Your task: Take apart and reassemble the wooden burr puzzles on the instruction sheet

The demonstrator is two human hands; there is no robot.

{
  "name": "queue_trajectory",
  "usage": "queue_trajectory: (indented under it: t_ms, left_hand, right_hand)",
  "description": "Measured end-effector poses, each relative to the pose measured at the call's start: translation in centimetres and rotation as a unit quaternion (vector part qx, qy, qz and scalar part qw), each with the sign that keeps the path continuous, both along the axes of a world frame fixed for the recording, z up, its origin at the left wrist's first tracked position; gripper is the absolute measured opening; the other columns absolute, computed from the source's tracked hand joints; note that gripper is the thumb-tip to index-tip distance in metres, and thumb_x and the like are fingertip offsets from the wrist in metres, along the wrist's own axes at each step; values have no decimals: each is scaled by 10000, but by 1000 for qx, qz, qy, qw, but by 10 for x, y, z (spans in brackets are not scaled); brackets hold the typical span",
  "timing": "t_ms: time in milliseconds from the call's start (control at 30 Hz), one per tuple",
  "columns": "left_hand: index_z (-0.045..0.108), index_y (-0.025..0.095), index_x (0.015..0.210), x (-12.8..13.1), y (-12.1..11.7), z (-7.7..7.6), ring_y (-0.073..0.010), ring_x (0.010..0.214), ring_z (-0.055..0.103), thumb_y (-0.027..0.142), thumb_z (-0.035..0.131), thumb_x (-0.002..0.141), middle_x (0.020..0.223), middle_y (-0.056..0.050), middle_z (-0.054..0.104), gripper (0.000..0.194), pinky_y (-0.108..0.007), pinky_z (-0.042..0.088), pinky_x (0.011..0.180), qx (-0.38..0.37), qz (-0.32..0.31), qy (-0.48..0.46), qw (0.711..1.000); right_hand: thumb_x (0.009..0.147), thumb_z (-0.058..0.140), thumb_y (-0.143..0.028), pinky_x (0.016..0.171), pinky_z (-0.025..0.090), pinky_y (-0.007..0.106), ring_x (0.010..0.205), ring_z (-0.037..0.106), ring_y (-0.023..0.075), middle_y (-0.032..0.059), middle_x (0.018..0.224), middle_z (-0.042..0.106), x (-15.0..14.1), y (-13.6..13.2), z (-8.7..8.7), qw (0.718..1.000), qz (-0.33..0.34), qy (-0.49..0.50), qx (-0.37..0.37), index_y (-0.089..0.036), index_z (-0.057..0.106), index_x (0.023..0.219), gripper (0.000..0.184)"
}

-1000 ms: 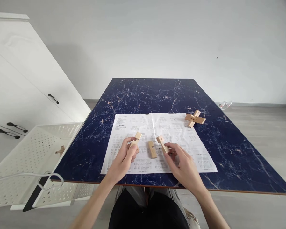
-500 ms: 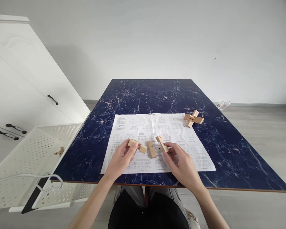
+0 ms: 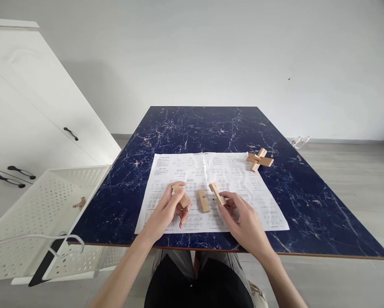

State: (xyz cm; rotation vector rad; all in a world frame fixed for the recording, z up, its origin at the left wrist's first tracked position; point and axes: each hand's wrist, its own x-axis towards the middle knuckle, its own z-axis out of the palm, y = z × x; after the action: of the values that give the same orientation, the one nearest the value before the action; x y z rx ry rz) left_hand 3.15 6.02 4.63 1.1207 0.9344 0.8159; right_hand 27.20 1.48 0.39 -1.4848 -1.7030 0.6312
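My left hand (image 3: 166, 210) is closed on a light wooden puzzle piece (image 3: 181, 196), held slanted above the left part of the printed sheet (image 3: 166, 182). The thumb lies along it, covering some of its shape. My right hand (image 3: 245, 218) grips a second notched wooden piece (image 3: 218, 194) by its lower end; a mark shows on its upper end. Between the two hands, a third notched piece (image 3: 203, 201) lies on the sheet, touched by neither. Small diagrams and lines of print cover the creased paper.
An interlocked wooden cross (image 3: 259, 159) sits at the sheet's upper right corner on the dark blue marbled table (image 3: 205, 128). To the left, a white perforated basket (image 3: 25, 222) holds a small wooden cross (image 3: 80, 203); a white cable (image 3: 51, 236) crosses it. A white cabinet (image 3: 34, 107) stands behind.
My left hand has turned its wooden piece, so it now tilts more steeply and its notch no longer shows. The right hand with its piece has hardly moved.
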Motion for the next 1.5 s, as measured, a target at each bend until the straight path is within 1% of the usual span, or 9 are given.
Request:
queue_trajectory:
  t_ms: [167,433,567,733,833,933,1133,1333,1500]
  left_hand:
    - [349,244,1481,-1,0,4,-83,516,382,509,676,1011,703,112,450,630,-240,435,529,-4,-18,56,998]
    - [147,287,1658,-4,-1,-6,-110,633,304,562,569,1070,813,72,371,774,-264,336,577,19,-62,47,997]
    - [60,325,1702,-8,-3,-12,-119,656,313,568,564,1080,848,56,398,837,-290,326,620,28,-77,60,995]
    - [33,358,1720,-8,-7,-10,-146,731,386,556,561,1084,905,27,457,850,-330,373,730,47,-76,93,992]
    - [54,352,1712,-6,-8,-9,-178,855,479,542,567,1083,998,-6,526,834,-363,411,833,63,-80,99,990]
    - [118,348,1683,-5,-9,-9,-203,941,528,528,573,1080,1069,-27,564,777,-373,428,872,74,-84,94,989]
    - [288,317,1580,-5,-11,-8,-186,848,540,482,611,1060,937,16,522,635,-356,469,826,60,-92,103,989]
    - [400,313,1543,-4,-10,-4,-232,1048,618,456,645,1046,1168,-55,606,573,-396,501,935,73,-107,85,988]
    - [483,296,1486,-4,-8,-1,-203,935,609,456,693,1020,1097,-43,625,536,-345,505,831,91,-102,96,986]
  right_hand:
    - [1103,534,-439,650,565,316,792,700,221,71,990,714,0,0,-1,1000,1,0,3,-252,630,1286,278]
    - [1105,532,-407,645,567,317,790,699,222,69,967,699,-1,0,3,1000,9,9,17,-247,627,1295,266]
    - [1105,536,-390,679,584,324,833,721,229,74,978,712,-2,0,7,999,21,30,21,-244,636,1290,257]
    - [1105,544,-374,800,622,365,933,763,246,83,1074,769,-10,4,14,996,49,71,9,-254,653,1305,257]
    - [1090,580,-345,858,630,373,997,777,248,82,1161,788,-17,8,17,993,69,99,7,-256,645,1313,249]
    - [1086,593,-310,881,628,364,1000,778,232,62,1155,798,-24,12,20,989,99,106,17,-262,659,1293,223]
    - [1097,577,-264,878,627,356,1024,762,224,70,1222,779,-33,15,28,984,144,96,41,-270,696,1271,211]
    - [1107,557,-254,944,635,418,1152,751,266,98,1270,766,-35,15,26,982,150,88,65,-268,688,1299,233]
    - [1107,550,-213,972,641,413,1182,743,254,90,1268,762,-35,15,24,980,151,80,100,-269,689,1310,251]
